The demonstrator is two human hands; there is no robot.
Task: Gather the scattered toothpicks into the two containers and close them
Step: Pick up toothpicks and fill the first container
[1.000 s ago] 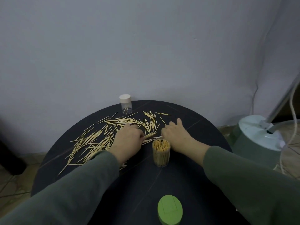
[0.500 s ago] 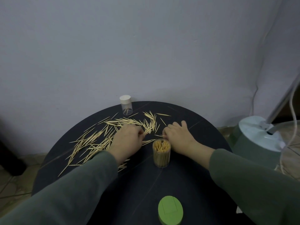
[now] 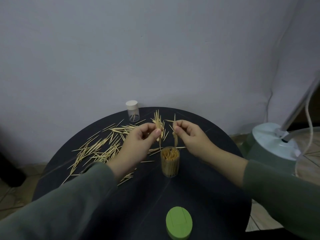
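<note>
Above the open container (image 3: 169, 161), which stands upright near the middle of the round tabletop (image 3: 199, 193), we find both hands raised. The left hand (image 3: 138, 144) pinches a small upright bundle of toothpicks (image 3: 158, 126) between thumb and curled fingers (image 3: 158, 131); the right hand (image 3: 190, 137) pinches a thinner bundle (image 3: 175, 134), its lower tips just over the container's rim. The container already looks nearly full. We judge the main risk to be sticks catching on the packed ends and spilling back onto the tabletop, or a downward push tipping the container. Many scattered toothpicks (image 3: 97, 149) lie to the left, and the second container (image 3: 132, 110), capped and almost empty, stands at the far edge. The green lid (image 3: 178, 222) sits near the front edge, where a sleeve could knock it off.
</note>
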